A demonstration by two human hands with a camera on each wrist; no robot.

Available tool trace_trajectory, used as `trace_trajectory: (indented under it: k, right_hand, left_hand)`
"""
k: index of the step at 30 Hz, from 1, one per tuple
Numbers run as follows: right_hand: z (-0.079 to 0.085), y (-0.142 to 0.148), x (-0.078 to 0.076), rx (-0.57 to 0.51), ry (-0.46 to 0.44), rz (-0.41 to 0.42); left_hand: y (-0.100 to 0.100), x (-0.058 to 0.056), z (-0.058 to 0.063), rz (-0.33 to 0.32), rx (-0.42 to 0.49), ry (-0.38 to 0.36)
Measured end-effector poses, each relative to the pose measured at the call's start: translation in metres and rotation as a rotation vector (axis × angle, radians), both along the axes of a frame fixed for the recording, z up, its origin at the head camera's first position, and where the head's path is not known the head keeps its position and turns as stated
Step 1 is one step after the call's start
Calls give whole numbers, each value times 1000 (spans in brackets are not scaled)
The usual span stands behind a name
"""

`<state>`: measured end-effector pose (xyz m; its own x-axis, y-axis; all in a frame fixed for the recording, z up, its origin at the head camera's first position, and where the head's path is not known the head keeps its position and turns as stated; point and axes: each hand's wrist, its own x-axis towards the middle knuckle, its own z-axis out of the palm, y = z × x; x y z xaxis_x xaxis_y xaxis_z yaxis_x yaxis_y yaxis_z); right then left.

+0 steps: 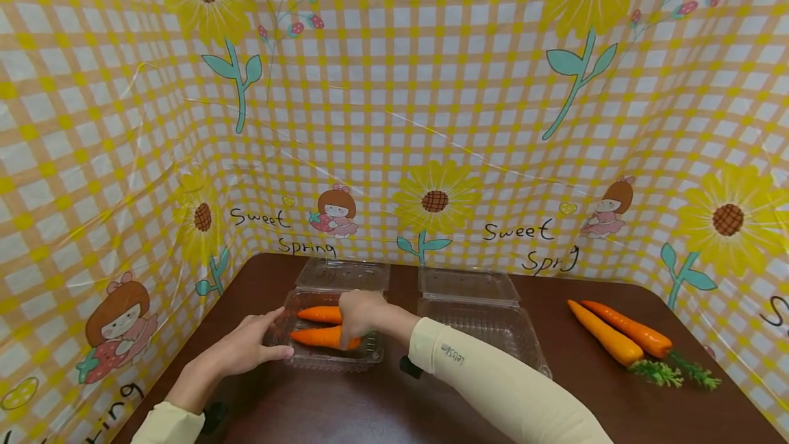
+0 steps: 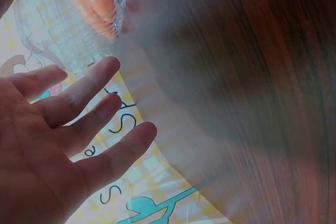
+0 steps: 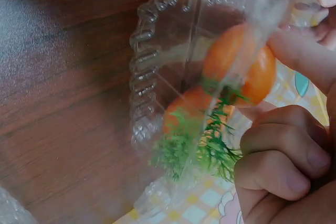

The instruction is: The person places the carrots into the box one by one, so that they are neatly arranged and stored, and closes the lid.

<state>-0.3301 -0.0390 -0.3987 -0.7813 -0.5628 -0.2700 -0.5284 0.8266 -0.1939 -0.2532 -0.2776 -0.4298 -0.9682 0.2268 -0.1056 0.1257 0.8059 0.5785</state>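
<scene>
Two orange carrots (image 1: 317, 338) lie side by side in a clear plastic clamshell box (image 1: 335, 363) whose lid stands open behind it. My right hand (image 1: 364, 314) reaches down into the box and grips a carrot (image 3: 241, 64) by its thick end, other fingers curled. Green leafy tops (image 3: 184, 145) show beside that hand in the right wrist view. At the box's left side my left hand (image 1: 249, 344) has its fingers spread, with the thumb touching the near left corner. In the left wrist view that hand (image 2: 58, 135) has straight, parted fingers and holds nothing.
A second clear clamshell box (image 1: 518, 334) stands open to the right, partly behind my right sleeve (image 1: 493, 375). Two more carrots (image 1: 616, 334) with green tops lie at the right of the brown table (image 1: 345, 410). Checked cloth (image 1: 370, 122) hangs round the back and sides.
</scene>
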Motion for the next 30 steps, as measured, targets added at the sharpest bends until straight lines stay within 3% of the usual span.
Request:
trace_trajectory:
  k: [6,14,22,30]
  right_hand:
    - [-7,-4,3,91,-41,71]
    - [-4,-3,5,76,-14,27]
    - [11,12,8,-114,-9,-2]
    - [29,29,-10,-307,-57,-59]
  left_hand:
    - [1,1,-2,11,4,-11]
    - [3,-3,-1,33,-31,-34]
    - [5,-6,10,6,-74,-27]
    - [6,-16,29,-8,-107,2]
